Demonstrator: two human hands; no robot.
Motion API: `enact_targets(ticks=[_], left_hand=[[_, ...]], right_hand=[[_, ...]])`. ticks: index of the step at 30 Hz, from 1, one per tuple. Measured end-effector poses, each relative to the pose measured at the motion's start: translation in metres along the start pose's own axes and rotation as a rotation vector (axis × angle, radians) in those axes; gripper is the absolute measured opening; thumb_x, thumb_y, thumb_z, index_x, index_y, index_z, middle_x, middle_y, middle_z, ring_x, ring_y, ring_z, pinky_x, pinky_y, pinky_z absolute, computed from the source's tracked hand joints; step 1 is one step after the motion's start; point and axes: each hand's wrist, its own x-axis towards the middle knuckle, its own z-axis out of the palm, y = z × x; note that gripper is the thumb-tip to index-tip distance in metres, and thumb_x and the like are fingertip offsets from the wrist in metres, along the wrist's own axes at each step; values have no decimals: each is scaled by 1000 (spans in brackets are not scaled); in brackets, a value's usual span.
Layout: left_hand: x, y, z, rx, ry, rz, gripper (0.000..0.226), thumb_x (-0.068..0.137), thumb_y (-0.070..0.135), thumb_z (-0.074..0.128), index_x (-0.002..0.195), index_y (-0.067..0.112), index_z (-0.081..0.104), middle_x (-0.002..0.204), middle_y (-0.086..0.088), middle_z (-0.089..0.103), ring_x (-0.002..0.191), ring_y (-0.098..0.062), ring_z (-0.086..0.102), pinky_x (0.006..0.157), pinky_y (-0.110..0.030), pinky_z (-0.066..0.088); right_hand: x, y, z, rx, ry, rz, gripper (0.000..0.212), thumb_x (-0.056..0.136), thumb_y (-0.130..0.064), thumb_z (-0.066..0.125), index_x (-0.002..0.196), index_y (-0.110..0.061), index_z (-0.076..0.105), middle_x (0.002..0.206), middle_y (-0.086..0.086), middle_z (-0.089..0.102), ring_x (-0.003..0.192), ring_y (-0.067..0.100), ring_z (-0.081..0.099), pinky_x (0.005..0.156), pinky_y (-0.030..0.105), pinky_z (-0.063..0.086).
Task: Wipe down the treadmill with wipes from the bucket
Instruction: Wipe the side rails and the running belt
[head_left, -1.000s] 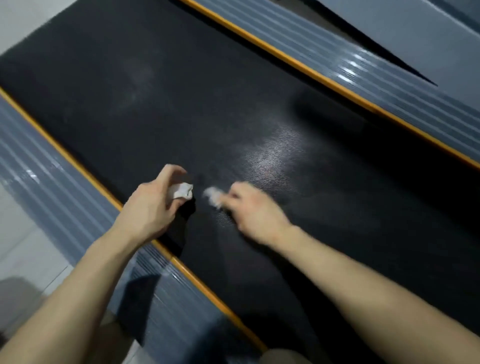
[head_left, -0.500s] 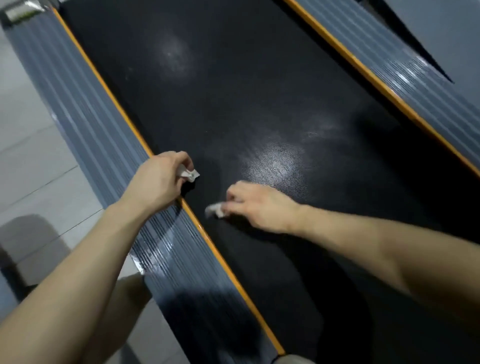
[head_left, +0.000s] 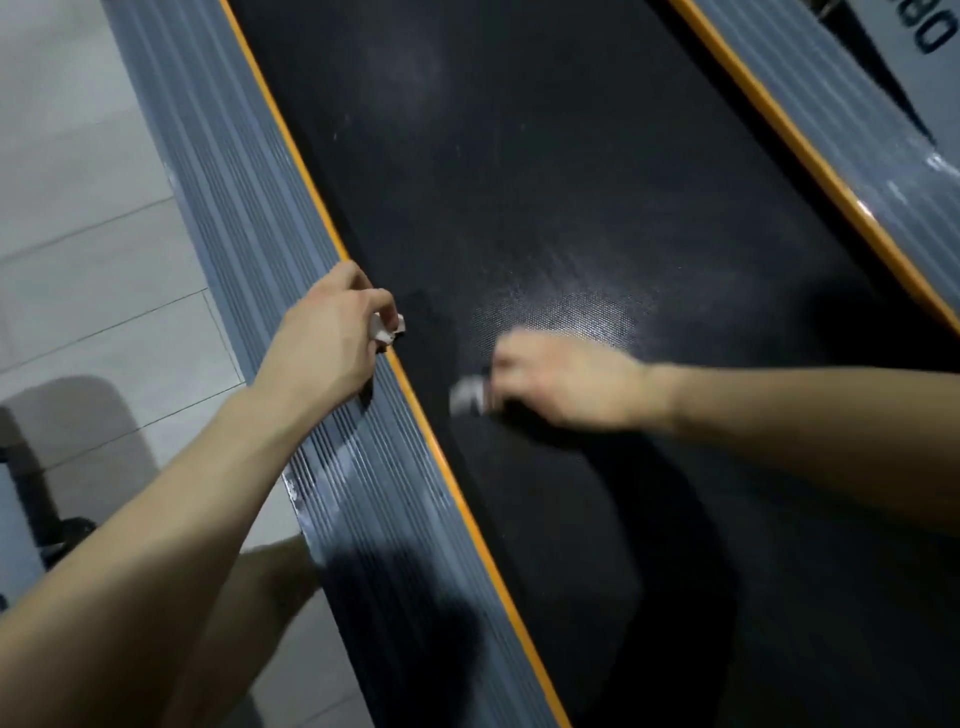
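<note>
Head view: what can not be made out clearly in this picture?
- Right hand and right wipe: head view, motion blur hides the grip.
- Left wipe: head view, mostly hidden inside the left hand.
- Lettering: head view, cut by the right edge.
- Bucket: outside the frame.

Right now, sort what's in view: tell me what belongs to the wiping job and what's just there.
Job: left hand, left wipe, right hand, right wipe, treadmill belt, grey side rail.
Just there: tiled floor, grey lettered panel.
</note>
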Motion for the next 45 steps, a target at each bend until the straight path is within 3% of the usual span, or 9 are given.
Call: enact_targets(ticks=[3, 5, 10, 12, 20, 26, 29, 36, 45], left_hand=[[0, 0, -3, 49, 15, 27, 16, 89, 10, 74, 99, 21, 78, 104, -3, 58, 90, -33, 63, 72, -51, 57], [-2, -3, -6, 49, 42, 41, 22, 88, 16, 77, 110, 19, 76, 105, -5, 65, 98, -34, 64, 78, -48, 55], [-13, -11, 2, 19, 103, -11, 17, 91, 18, 75, 109, 18, 73, 100, -1, 62, 105, -31, 60, 79, -45, 50], [-17, -13, 7, 16, 105, -24, 17, 92, 14, 73, 109, 18, 73, 104, -2, 62, 105, -31, 61, 81, -47, 53], [-14, -19, -5, -25, 100, -69, 15, 92, 22, 78, 107, 23, 79, 107, -1, 60, 99, -26, 62, 77, -40, 49], [-17, -29, 2, 44, 150, -120, 17, 95, 22, 76, 111, 21, 79, 107, -2, 61, 106, -29, 60, 74, -39, 43], [-21, -27, 5, 37, 153, -125, 18, 95, 20, 75, 113, 21, 79, 109, -2, 61, 107, -28, 59, 76, -39, 45], [-21, -21, -2, 49, 105, -144, 21, 93, 17, 72, 112, 26, 77, 109, 2, 61, 112, -28, 59, 78, -43, 50], [-10, 11, -6, 65, 33, -82, 19, 93, 23, 74, 112, 26, 77, 100, -3, 61, 104, -36, 63, 77, -45, 47]], right_hand=[[34, 45, -4, 3, 236, 550, 18, 104, -19, 53, 118, -23, 63, 112, 6, 50, 101, 30, 56, 75, 49, 58], [32, 19, 6, 55, 248, 607, 27, 103, -14, 54, 126, -27, 61, 111, 6, 48, 97, 30, 56, 75, 49, 59], [-30, -87, 18, 190, -206, -211, 33, 99, -18, 59, 132, -18, 64, 105, 4, 50, 91, 22, 50, 79, 37, 51], [-16, -60, 14, 149, -169, -320, 25, 101, -18, 58, 122, -15, 70, 102, 6, 55, 92, 23, 50, 79, 38, 48], [115, 23, -7, 95, 172, 569, 28, 103, -16, 53, 120, -19, 75, 116, 7, 50, 102, 32, 59, 88, 47, 55], [-15, -81, 9, 284, -221, -97, 26, 94, -16, 60, 117, -21, 70, 109, 3, 53, 96, 22, 57, 81, 38, 55], [-5, -64, 12, 215, -156, -218, 18, 94, -14, 70, 111, -18, 73, 103, 6, 57, 92, 20, 53, 79, 30, 44], [136, 12, 6, 162, 161, 558, 25, 102, -16, 56, 119, -20, 74, 113, 5, 47, 100, 30, 56, 82, 51, 56], [-87, -128, 18, 317, -317, -101, 23, 93, -19, 61, 114, -24, 68, 110, 1, 47, 96, 23, 53, 83, 39, 52]])
